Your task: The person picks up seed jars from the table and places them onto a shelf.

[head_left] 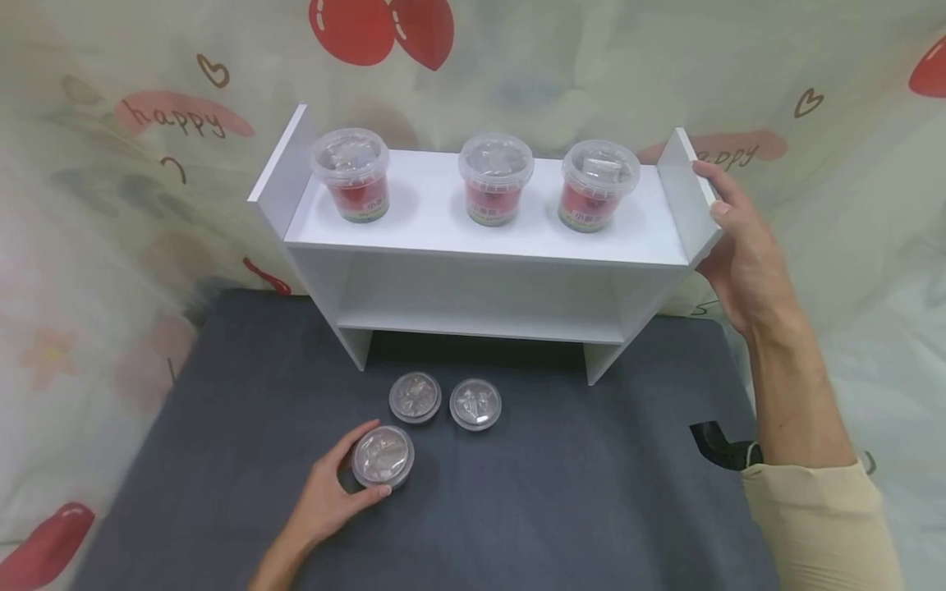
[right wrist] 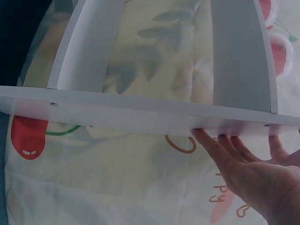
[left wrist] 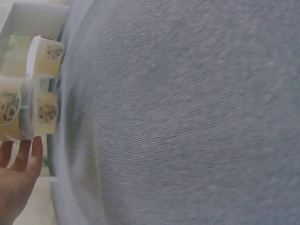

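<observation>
My left hand point(head_left: 325, 497) holds a lidded clear tub point(head_left: 383, 456) between thumb and fingers, low over the dark cloth; whether it touches the cloth I cannot tell. In the left wrist view the hand point(left wrist: 18, 180) is at the side of this tub point(left wrist: 9, 110), which has a yellow label. Two similar tubs point(head_left: 415, 397) point(head_left: 475, 404) stand just beyond. My right hand point(head_left: 746, 254) rests at the right side panel of a white shelf point(head_left: 480, 291). In the right wrist view, that hand point(right wrist: 258, 176) has its extended fingertips against the panel's outer face point(right wrist: 140, 117).
Three lidded tubs with red contents point(head_left: 358, 176) point(head_left: 494, 180) point(head_left: 597, 187) stand on the shelf's top board. A patterned cloth point(head_left: 547, 74) hangs behind it. The dark cloth point(head_left: 554, 492) lies in front, with a black strap point(head_left: 720, 447) near the right sleeve.
</observation>
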{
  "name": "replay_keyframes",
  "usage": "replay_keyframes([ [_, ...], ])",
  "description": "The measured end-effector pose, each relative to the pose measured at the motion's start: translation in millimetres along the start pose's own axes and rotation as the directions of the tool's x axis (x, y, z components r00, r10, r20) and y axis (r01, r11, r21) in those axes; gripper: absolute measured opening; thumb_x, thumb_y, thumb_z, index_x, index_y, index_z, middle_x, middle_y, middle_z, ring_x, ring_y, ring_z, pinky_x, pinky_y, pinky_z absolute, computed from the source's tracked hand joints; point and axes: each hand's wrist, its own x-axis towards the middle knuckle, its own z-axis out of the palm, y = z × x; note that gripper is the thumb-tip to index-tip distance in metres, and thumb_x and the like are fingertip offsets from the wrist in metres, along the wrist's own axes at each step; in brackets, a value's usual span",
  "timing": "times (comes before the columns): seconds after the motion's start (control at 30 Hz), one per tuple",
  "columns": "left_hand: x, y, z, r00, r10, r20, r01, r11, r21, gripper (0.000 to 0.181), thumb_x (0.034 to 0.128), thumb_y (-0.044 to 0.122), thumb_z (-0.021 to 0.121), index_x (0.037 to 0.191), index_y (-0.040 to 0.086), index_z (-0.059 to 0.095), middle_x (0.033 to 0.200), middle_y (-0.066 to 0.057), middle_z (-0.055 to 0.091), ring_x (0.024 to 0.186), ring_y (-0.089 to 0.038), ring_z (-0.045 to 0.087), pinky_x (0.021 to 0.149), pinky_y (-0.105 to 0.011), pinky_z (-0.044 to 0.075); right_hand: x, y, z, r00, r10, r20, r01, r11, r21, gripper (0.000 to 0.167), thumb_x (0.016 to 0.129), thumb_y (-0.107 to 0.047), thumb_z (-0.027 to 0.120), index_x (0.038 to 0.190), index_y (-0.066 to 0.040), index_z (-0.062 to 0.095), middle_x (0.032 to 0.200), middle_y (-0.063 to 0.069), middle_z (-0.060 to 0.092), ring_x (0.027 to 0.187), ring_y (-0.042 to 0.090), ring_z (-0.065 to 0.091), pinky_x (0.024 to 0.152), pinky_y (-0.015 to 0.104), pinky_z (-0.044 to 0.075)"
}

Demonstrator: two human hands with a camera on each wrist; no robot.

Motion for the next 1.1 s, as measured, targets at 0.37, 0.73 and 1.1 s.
replay_keyframes([
  [0.37, 22.1, 18.1, -13.9, 1.0, 0.009, 0.012, -0.009, 0.999, 0.035, 0.086, 0.0695, 0.005, 0.089, 0.145, 0.005, 0.049, 0.14, -0.015, 0.056, 0.122, -0.006, 0.054, 0.099, -0.014, 0.037, 1.3, 1.1, -0.7, 1.0, -0.009, -0.003, 0.009, 0.998, 0.058, 0.054, 0.096, -0.024, 0.049, 0.149, -0.018, 0.042, 0.143, 0.011, 0.036, 0.123, 0.027, 0.038, 0.088, 0.038, 0.045],
  [0.73, 40.0, 31.2, -24.1, 0.998, 0.065, -0.016, -0.064, 0.996, 0.06, 0.086, 0.0672, 0.001, 0.09, 0.143, 0.003, 0.05, 0.134, -0.014, 0.06, 0.111, -0.002, 0.058, 0.093, -0.015, 0.042, 2.5, 2.5, -0.6, 1.0, -0.017, 0.001, 0.016, 0.998, 0.059, 0.053, 0.096, -0.025, 0.05, 0.148, -0.018, 0.043, 0.145, 0.011, 0.036, 0.124, 0.027, 0.038, 0.088, 0.039, 0.043],
  [1.1, 52.7, 13.1, -24.3, 0.995, 0.089, -0.038, -0.084, 0.991, 0.106, 0.092, 0.0697, 0.014, 0.091, 0.149, 0.021, 0.046, 0.146, -0.007, 0.052, 0.125, -0.011, 0.053, 0.099, -0.015, 0.037, 2.5, 5.0, 0.3, 1.0, -0.018, -0.003, 0.019, 0.996, 0.092, 0.052, 0.096, -0.025, 0.05, 0.147, -0.018, 0.044, 0.142, 0.012, 0.037, 0.121, 0.027, 0.039, 0.087, 0.038, 0.043],
])
